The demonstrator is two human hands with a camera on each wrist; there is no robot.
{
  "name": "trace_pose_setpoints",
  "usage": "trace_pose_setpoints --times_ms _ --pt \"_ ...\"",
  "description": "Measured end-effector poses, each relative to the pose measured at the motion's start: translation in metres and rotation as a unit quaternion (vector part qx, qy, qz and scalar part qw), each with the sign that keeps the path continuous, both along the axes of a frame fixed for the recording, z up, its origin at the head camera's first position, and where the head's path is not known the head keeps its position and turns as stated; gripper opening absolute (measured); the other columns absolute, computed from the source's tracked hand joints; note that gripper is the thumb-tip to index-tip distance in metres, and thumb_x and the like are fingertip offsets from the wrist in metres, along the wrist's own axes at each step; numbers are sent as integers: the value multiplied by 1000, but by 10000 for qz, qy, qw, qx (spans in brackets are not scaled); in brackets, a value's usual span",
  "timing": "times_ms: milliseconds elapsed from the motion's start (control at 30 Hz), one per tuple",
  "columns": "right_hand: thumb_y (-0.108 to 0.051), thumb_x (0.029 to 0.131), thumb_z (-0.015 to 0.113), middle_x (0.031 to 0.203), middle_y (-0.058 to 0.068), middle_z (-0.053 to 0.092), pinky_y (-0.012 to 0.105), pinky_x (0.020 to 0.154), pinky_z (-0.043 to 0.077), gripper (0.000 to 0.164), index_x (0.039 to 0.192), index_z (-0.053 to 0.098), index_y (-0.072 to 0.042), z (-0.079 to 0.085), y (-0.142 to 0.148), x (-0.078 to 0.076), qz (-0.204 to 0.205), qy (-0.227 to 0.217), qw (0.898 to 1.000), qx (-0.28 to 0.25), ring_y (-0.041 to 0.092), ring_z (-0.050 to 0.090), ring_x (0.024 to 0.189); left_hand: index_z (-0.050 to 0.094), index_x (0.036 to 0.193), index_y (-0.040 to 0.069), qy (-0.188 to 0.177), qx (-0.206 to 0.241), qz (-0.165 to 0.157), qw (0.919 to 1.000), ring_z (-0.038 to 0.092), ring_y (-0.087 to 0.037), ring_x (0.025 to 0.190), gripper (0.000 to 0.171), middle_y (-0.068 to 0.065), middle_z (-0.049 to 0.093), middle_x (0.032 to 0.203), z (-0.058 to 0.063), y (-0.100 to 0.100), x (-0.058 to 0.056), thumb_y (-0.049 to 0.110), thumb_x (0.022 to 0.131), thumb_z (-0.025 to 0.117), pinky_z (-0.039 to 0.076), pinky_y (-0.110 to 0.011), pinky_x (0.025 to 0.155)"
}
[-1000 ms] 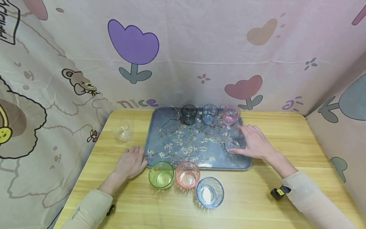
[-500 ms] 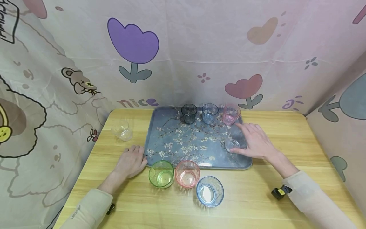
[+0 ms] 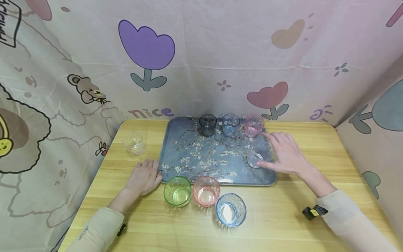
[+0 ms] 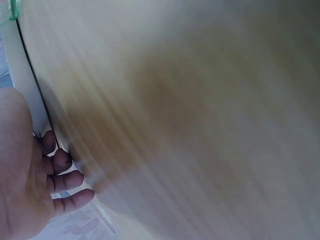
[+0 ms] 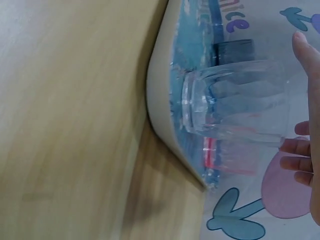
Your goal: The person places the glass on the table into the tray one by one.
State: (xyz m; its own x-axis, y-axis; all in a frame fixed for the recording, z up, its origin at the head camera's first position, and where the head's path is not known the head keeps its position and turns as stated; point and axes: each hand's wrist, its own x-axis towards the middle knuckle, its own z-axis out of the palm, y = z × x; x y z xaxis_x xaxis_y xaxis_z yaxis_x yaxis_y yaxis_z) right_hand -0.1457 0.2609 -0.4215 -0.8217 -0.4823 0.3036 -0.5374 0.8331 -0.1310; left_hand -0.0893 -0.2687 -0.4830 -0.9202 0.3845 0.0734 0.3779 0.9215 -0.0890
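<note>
My right hand is spread beside a clear glass standing upright near the right side of the floral tray. In the right wrist view, that clear glass lies between my thumb and fingers, which do not close round it; whether a fingertip touches the rim I cannot tell. My left hand rests at the tray's left edge, and its fingers look loosely bent and hold nothing in the left wrist view.
Along the tray's back stand a dark grey glass, a blue glass and a pink glass. Before the tray are a green glass, a red glass and a larger blue-rimmed glass. Another clear glass stands left.
My right hand has shifted slightly to the right, away from the clear glass, which stays in place. My left hand and the other glasses have not moved.
</note>
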Motion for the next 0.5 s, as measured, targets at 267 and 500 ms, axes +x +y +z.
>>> trace_pose_setpoints --times_ms 267,500 --pt "-69 66 82 134 21 65 57 101 45 111 149 53 -1 11 -1 7 165 423 9988 -167 42 60 120 53 99 3 13 13 -3 10000 60 -33 90 29 -16 62 92 1 0 0 32 99 57 54 -48 78" --pt "-77 67 76 134 22 65 57 97 46 113 147 55 -1 21 -3 15 281 794 9960 -296 43 61 118 54 100 3 -5 -24 -12 10000 60 -33 91 30 -17 64 93 1 1 0 32 99 57 54 -48 78"
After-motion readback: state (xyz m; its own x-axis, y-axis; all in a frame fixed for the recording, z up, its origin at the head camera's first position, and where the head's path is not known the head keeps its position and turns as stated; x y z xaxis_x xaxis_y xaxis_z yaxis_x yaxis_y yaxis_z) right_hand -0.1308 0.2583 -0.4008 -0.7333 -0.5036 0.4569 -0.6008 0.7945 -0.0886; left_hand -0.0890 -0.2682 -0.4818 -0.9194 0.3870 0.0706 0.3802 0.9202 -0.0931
